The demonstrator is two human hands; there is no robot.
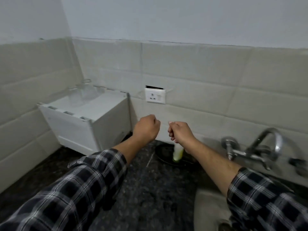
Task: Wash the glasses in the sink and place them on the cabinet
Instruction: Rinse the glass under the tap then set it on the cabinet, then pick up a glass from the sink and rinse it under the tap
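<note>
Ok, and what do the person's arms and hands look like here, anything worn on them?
Both arms wear a checked shirt in black, grey and white. The left sleeve and right sleeve end partway up the forearm, leaving the wrists bare. The left hand and right hand are bare: no gloves, and no watch, bracelet or ring shows from this angle.

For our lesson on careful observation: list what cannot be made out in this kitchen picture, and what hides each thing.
Head view throughout.
Glasses on the cabinet: clear and blurred; their number is uncertain.
Sink: cut off by the bottom edge and covered by the right sleeve.
Bottle: top hidden behind the right forearm.
Right hand: curled fingers hide whether it holds anything.
</note>
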